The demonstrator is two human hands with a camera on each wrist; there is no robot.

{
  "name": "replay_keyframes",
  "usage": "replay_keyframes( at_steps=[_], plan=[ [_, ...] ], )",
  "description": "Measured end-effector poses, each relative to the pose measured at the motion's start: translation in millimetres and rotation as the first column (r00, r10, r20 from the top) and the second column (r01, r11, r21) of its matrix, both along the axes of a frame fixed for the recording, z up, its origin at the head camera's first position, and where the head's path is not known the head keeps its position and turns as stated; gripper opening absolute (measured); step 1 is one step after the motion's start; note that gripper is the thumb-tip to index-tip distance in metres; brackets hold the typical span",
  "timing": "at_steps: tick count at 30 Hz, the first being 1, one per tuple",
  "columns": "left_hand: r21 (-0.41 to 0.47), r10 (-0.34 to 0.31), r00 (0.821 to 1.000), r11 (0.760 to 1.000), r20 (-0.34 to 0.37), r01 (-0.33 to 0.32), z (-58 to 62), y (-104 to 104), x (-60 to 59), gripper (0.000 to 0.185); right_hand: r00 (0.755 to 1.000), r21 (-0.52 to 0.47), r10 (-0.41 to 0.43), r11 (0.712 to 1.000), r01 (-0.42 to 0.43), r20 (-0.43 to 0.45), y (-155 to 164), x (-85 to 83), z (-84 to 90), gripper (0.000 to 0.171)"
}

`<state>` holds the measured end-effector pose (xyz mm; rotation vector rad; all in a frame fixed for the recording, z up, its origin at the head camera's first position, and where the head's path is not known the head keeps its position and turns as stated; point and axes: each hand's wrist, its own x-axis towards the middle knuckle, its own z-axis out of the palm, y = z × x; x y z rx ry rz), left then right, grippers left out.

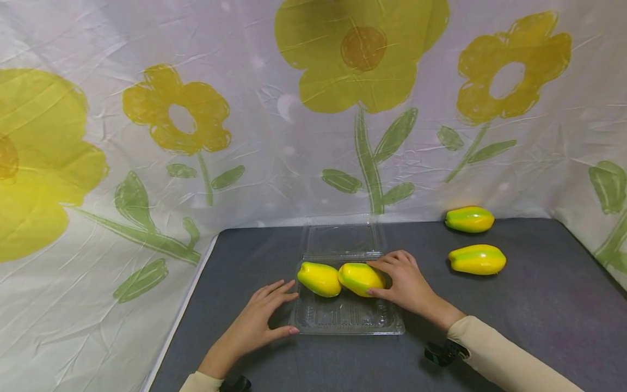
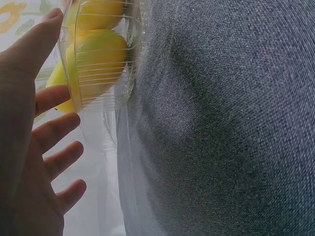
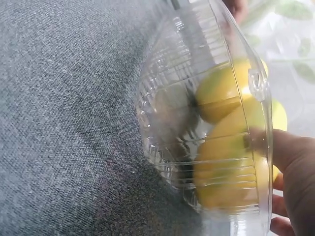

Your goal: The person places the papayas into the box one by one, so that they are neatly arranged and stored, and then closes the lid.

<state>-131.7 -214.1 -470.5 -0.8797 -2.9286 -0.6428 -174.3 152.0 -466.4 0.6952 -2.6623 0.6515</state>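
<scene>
Item 1: Gripped fruit (image 1: 361, 279), yellow streaked green, lying in the clear container by its hinge side. Right hand (image 1: 404, 280) pinches its right end, thumb nearer the table's near edge, fingers on the far side. Likely firm and fairly light; the glossy skin may slip. Best held across the rounded body, thumb opposite fingers.

Item 2: Second fruit (image 1: 319, 279), same kind, also in the container, end to end with Item 1. Presumably handles alike.

Item 3: Clear container (image 1: 343, 316), its lid (image 1: 343, 239) opened toward the table's far edge. Thin plastic, probably light, flexible and easily dented; best steadied by the rim. Left hand (image 1: 257, 321) holds nothing, fingers spread beside its left rim; contact uncertain.

Item 4: Two loose fruits (image 1: 477, 259), near the far right corner of the table (image 1: 245, 250).
</scene>
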Motion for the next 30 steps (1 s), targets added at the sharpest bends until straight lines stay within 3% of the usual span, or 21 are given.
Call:
replay_keyframes(
  at_steps=[13, 30],
  plan=[
    [-0.004, -0.001, 1.0, 1.0, -0.009, 0.001, -0.4, 0.1, 0.4, 0.078, 1.0, -0.004, -0.017, 1.0, 0.017, -0.008, 1.7, -1.9, -3.6, 0.068],
    [0.004, -0.006, 1.0, 1.0, -0.001, 0.006, 0.5, -0.8, 0.5, 0.079, 1.0, 0.003, 0.031, 1.0, -0.031, 0.002, 7.4, 2.6, 1.4, 0.068]
  ],
)
